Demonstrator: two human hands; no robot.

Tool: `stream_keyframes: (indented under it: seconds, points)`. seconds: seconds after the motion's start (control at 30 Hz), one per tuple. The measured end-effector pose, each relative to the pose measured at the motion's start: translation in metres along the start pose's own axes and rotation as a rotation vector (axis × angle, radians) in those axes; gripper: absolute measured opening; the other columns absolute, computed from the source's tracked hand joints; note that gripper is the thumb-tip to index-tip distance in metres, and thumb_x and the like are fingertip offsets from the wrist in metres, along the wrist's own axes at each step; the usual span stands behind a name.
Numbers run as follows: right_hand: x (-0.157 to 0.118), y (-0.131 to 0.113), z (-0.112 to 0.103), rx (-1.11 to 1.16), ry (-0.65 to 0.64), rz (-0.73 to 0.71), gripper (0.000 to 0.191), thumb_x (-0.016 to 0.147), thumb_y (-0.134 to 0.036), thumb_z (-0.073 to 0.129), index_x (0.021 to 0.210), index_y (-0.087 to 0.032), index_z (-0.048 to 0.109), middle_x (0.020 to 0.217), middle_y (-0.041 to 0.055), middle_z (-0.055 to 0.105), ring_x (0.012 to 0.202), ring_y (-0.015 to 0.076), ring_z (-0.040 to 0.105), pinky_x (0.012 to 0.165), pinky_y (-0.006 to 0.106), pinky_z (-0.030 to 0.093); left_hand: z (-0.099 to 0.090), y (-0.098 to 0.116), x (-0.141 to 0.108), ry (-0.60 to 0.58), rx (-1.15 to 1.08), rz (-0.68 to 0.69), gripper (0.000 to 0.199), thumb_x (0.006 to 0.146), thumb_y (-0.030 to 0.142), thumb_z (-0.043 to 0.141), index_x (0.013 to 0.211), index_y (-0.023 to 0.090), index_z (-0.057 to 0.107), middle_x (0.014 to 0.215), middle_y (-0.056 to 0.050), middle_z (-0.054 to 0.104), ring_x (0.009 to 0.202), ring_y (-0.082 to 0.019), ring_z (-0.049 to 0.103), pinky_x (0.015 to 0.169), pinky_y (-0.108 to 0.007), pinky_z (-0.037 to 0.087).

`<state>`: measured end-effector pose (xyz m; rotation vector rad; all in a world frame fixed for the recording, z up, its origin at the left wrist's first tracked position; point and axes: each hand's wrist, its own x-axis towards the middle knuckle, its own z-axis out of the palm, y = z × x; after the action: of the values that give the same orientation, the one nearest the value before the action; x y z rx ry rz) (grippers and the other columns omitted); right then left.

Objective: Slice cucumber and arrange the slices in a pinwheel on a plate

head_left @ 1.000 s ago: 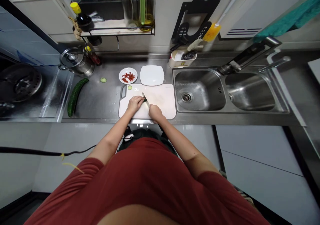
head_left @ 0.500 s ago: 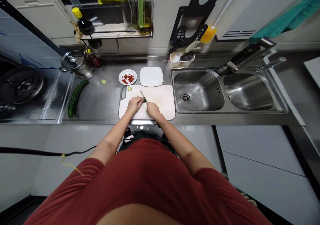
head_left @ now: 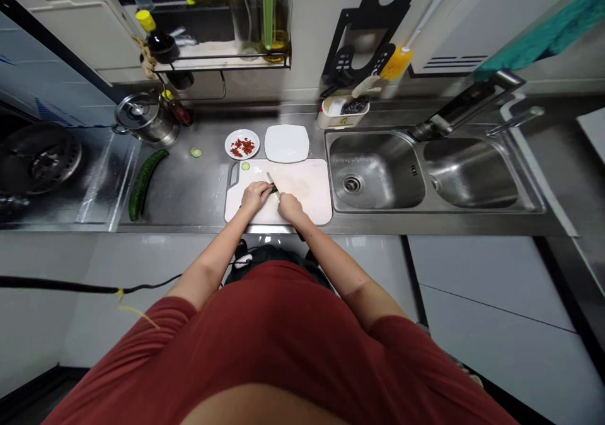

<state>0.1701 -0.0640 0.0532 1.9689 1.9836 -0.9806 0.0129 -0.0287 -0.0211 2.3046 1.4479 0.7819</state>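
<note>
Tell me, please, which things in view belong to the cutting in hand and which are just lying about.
Belonging to the job:
knife, in the right hand
green piece, at the left hand
cutting board
probably the whole cucumber

Seemingly just lying about:
lidded pot
yellow-capped bottle beside it
cream container

Single head-worn view, forward and down.
</note>
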Motion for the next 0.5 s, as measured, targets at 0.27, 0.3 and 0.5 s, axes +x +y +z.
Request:
stream_keyframes:
  seconds: [0.27,0.3,0.5]
  points:
    - [0.002,0.000,0.002,0.014,0.059,-0.024,0.031,0.088,-0.008,0.045,0.116,-0.013,0.058,0.113,0.0147,0.065,0.104,0.0240,0.063,0.081,0.027,0.048,-0.001,0.001,0.001,-0.013,0.001,-0.020,0.022,0.093,0.032,0.051,0.099,0.023,0.070,0.101,-0.004,0.071,0.096,-0.019,0.062,0.089,-0.034,0.047]
    - [-0.001,0.002,0.003,0.012,0.057,-0.018,0.030,0.088,-0.008,0.046,0.115,-0.013,0.058,0.113,0.0150,0.065,0.104,0.0240,0.063,0.081,0.027,0.048,-0.001,0.001,0.001,-0.013,-0.001,-0.019,0.022,0.093,0.032,0.051,0.099,0.023,0.070,0.101,-0.004,0.071,0.096,-0.019,0.062,0.089,-0.033,0.047]
    - [-0.013,0.013,0.009,0.006,0.033,-0.016,0.029,0.088,-0.008,0.045,0.112,-0.012,0.059,0.110,0.0168,0.065,0.103,0.0261,0.064,0.078,0.029,0.048,0.000,0.000,0.000,-0.001,-0.009,-0.012,0.021,0.093,0.030,0.052,0.100,0.023,0.070,0.102,-0.004,0.071,0.097,-0.018,0.062,0.089,-0.032,0.046]
